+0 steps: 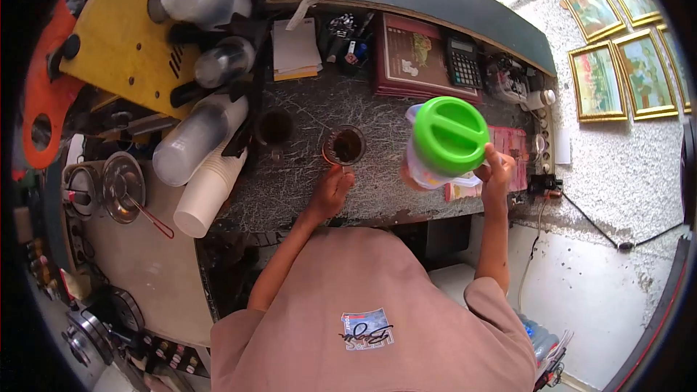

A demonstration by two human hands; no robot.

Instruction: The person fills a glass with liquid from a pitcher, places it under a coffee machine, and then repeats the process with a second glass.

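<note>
While the left hand [336, 189] pinches the small handle of a glass cup [345, 147] holding dark liquid, its fingers drawn close together, the right hand [497, 174] has its fingers closed around the handle of a clear plastic jug [419, 168] with a bright green lid [451, 135]. The jug is to the right of the cup, well apart from it, and seems to be raised over the scratched dark counter [290, 196], though the overhead angle makes its height hard to judge. Just left of the cup stands a second glass cup [276, 128], also dark inside, its handle facing the person. Pink printed sheets [512, 152] lie beyond the jug on the right. Toward the back of the counter are a calculator [463, 63], a dark red book [410, 54] and a paper pad [295, 47]; stacked white cups [210, 192] lean at the left.
</note>
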